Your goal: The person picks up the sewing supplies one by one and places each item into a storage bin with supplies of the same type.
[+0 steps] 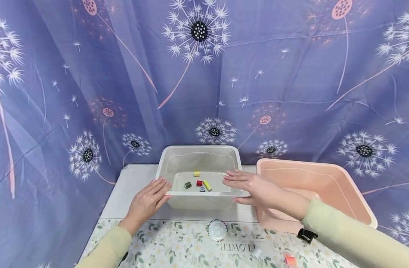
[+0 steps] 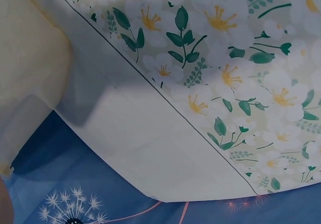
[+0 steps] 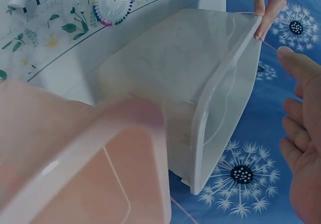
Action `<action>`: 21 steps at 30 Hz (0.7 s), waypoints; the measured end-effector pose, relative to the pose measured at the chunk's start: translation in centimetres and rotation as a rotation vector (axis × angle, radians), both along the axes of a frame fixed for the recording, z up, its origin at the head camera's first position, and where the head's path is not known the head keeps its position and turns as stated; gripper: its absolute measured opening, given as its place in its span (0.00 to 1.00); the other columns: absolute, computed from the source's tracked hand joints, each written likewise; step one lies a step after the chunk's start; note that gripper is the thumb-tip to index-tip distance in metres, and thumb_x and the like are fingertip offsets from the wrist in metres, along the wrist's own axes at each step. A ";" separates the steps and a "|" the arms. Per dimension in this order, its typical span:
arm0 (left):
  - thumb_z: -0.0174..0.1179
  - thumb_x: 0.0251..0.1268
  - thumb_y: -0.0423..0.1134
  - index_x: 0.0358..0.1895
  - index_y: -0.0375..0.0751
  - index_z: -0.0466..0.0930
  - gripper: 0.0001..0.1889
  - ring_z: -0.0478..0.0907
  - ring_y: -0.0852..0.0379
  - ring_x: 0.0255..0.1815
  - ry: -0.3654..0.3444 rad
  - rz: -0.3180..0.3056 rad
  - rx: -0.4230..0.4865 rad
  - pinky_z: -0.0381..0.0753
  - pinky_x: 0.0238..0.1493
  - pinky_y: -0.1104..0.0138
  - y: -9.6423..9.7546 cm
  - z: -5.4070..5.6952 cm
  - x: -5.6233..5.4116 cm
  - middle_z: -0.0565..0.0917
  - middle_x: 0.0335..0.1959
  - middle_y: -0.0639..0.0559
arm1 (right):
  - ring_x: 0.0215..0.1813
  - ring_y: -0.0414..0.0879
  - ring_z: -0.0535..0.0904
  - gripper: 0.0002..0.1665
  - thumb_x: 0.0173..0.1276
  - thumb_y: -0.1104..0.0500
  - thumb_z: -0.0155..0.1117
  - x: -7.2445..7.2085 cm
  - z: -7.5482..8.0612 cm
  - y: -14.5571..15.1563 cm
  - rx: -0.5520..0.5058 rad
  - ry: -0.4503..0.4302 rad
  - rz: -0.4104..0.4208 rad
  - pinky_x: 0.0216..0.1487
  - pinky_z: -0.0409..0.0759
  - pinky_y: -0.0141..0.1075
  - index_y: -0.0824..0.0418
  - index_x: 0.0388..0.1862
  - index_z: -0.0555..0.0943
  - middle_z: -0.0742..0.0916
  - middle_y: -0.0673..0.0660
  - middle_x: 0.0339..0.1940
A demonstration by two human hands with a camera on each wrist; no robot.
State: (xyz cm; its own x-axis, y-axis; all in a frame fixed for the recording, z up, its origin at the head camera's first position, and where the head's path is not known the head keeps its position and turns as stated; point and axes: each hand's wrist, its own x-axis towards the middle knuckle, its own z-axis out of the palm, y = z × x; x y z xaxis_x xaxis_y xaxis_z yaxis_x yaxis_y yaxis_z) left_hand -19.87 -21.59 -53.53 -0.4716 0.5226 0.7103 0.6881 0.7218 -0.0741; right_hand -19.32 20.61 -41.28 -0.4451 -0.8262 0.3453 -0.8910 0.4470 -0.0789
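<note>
A light grey plastic tub (image 1: pixel 199 201) stands in front of me. On its floor lie several small thread spools: a dark green spool (image 1: pixel 188 185), a red spool (image 1: pixel 199 183), a short yellow spool (image 1: pixel 196 173), a longer yellow spool (image 1: pixel 207 185) and a small bluish one (image 1: pixel 202 189). My left hand (image 1: pixel 146 201) rests its extended fingers on the tub's front left corner. Over the tub's right side hovers my right hand (image 1: pixel 258 188), fingers loosely straight, holding nothing. The right wrist view shows that hand (image 3: pixel 306 138) apart from the tub's rim. The left wrist view misses the left fingers.
To the right stands a pink tub (image 1: pixel 325 167), partly behind my right forearm. On the floral mat (image 1: pixel 177 242) lie a round wheel of pearl-headed pins (image 1: pixel 217 230), a white spool (image 1: pixel 256 252) and an orange spool (image 1: pixel 290 261). A blue dandelion-print curtain (image 1: pixel 258 85) hangs behind.
</note>
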 end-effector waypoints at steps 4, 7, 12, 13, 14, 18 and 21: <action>0.36 0.88 0.62 0.60 0.38 0.89 0.36 0.88 0.40 0.58 0.006 0.000 0.001 0.87 0.62 0.45 0.0 -0.1 0.0 0.90 0.55 0.38 | 0.70 0.62 0.81 0.39 0.63 0.49 0.81 0.6 -0.1 0.4 0.004 -0.005 -0.010 0.69 0.81 0.58 0.64 0.69 0.83 0.83 0.63 0.71; 0.36 0.89 0.62 0.61 0.38 0.89 0.36 0.88 0.40 0.58 0.009 0.000 0.002 0.88 0.61 0.44 0.0 -0.1 0.0 0.90 0.55 0.38 | 0.71 0.61 0.81 0.39 0.64 0.49 0.81 1.1 -0.3 0.7 0.014 -0.013 -0.016 0.71 0.80 0.58 0.64 0.70 0.83 0.82 0.63 0.72; 0.36 0.89 0.62 0.60 0.37 0.89 0.37 0.88 0.40 0.59 0.005 0.005 0.003 0.87 0.62 0.44 0.1 -0.1 0.0 0.90 0.56 0.38 | 0.70 0.61 0.82 0.37 0.66 0.47 0.79 1.8 -1.0 1.1 -0.004 0.000 -0.006 0.71 0.80 0.58 0.64 0.69 0.83 0.84 0.62 0.70; 0.36 0.89 0.62 0.60 0.37 0.89 0.37 0.88 0.40 0.59 0.006 0.005 0.005 0.87 0.62 0.45 0.1 -0.1 0.0 0.90 0.56 0.38 | 0.70 0.60 0.82 0.37 0.66 0.47 0.79 2.0 -1.1 1.2 -0.008 0.000 -0.004 0.70 0.80 0.58 0.64 0.69 0.83 0.84 0.62 0.70; 0.36 0.89 0.62 0.60 0.37 0.89 0.37 0.88 0.40 0.59 0.010 0.004 0.006 0.87 0.62 0.45 0.1 -0.1 0.0 0.90 0.56 0.38 | 0.69 0.60 0.83 0.37 0.66 0.46 0.79 2.1 -1.2 1.2 -0.006 0.004 -0.003 0.70 0.81 0.58 0.64 0.69 0.84 0.84 0.61 0.69; 0.38 0.89 0.61 0.60 0.38 0.90 0.35 0.88 0.41 0.59 0.035 0.001 0.013 0.87 0.62 0.46 0.1 -0.3 -0.2 0.90 0.56 0.39 | 0.68 0.59 0.84 0.37 0.66 0.46 0.79 2.8 -1.6 1.4 0.009 0.006 -0.021 0.69 0.82 0.57 0.62 0.69 0.84 0.85 0.61 0.69; 0.39 0.89 0.61 0.61 0.39 0.89 0.34 0.88 0.41 0.59 0.042 0.000 0.015 0.87 0.63 0.46 0.1 -0.4 -0.2 0.90 0.56 0.39 | 0.67 0.60 0.84 0.37 0.66 0.45 0.79 3.3 -1.9 1.5 0.005 0.004 -0.034 0.67 0.84 0.58 0.60 0.70 0.84 0.84 0.61 0.70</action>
